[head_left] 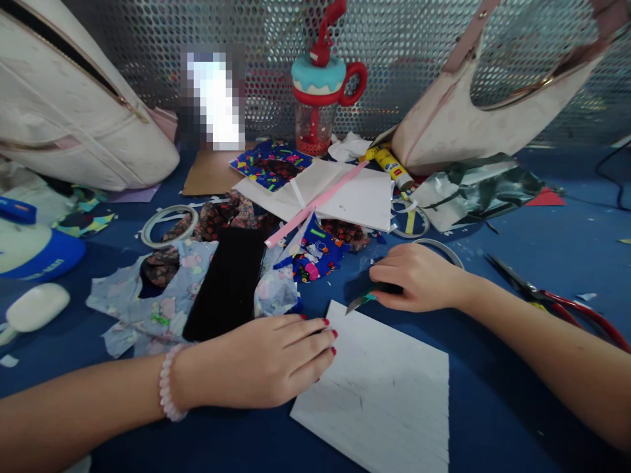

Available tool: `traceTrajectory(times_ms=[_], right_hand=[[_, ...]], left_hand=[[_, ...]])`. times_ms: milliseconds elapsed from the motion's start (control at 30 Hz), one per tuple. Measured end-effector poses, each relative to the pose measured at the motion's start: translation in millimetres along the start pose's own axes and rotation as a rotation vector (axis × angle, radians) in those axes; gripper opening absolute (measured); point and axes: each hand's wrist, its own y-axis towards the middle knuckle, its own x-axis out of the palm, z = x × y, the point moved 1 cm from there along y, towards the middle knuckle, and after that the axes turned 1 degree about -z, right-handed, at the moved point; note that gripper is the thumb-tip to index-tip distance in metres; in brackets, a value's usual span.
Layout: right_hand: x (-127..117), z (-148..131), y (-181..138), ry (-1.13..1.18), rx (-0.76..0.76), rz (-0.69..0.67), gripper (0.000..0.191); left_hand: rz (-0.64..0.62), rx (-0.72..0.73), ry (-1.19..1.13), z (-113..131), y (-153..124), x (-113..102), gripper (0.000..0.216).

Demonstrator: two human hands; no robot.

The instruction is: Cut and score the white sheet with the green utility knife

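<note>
A white board (389, 401) with faint cut lines lies at an angle on the blue table. My left hand (276, 358) rests flat over its left edge, fingers stretched out, holding nothing. Closed around a utility knife (361, 302) is my right hand (414, 279); the blade points left and down at the board's far corner. Whether the blade touches the board I cannot tell, and most of the handle is hidden in the fist. Just beyond my left hand lies a black phone (227, 282) on patterned fabric scraps (158, 295).
Red-handled scissors (557, 299) lie right of my right arm. Behind are tape rolls (170, 225), white paper (355, 194) with a pink strip (318, 202), a glue stick (393, 167) and a red-lidded cup (315, 98). Pale bags (83, 98) stand against the perforated metal panel.
</note>
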Motion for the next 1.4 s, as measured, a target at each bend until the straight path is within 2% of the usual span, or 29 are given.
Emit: traceTrajectory(times_ms=[567, 967, 1400], right_hand=[[2.2, -4.5, 2.2, -0.044, -0.019, 0.031, 0.038], [2.3, -3.7, 2.2, -0.099, 0.046, 0.068, 0.037], [-2.2, -4.7, 2.6, -0.011, 0.002, 0.029, 0.034]], left_hand=[[-0.016, -0.004, -0.003, 0.5, -0.4, -0.6, 0.027], [-0.007, -0.001, 0.001, 0.3, 0.2, -0.9, 0.026], [-0.001, 0.000, 0.002, -0.5, 0.1, 0.1, 0.027]])
